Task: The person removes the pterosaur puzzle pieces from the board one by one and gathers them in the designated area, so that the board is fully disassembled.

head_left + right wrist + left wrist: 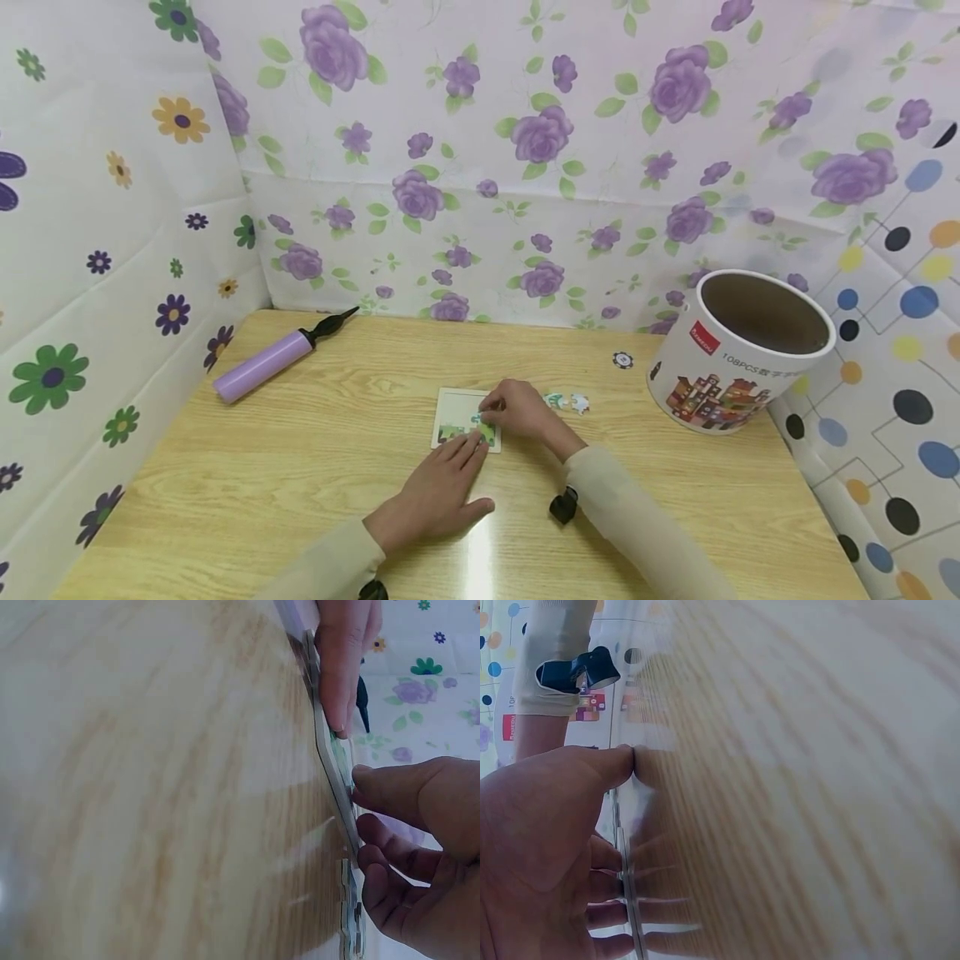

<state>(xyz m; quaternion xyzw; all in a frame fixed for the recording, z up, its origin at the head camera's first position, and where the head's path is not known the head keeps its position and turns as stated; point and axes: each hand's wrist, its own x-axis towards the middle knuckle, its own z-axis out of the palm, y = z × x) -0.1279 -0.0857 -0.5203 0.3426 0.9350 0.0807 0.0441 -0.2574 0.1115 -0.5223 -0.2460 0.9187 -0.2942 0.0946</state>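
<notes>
A small jigsaw board with a pale frame lies on the table, green pieces fitted along its near side. My left hand reaches in from the near side, its straight fingers resting on the board's near edge and the thumb spread to the right. My right hand is over the board's right part, thumb and fingertips pinching a small blue-and-white puzzle piece. In the right wrist view the right hand's fingers are right at the board's edge. Two loose puzzle pieces lie just right of the right hand.
A large white bucket with printed buildings stands at the back right. Near it lies a small round black-and-white disc. A purple hand pump with a black nozzle lies at the back left. Flowered sheets hang behind the wooden table.
</notes>
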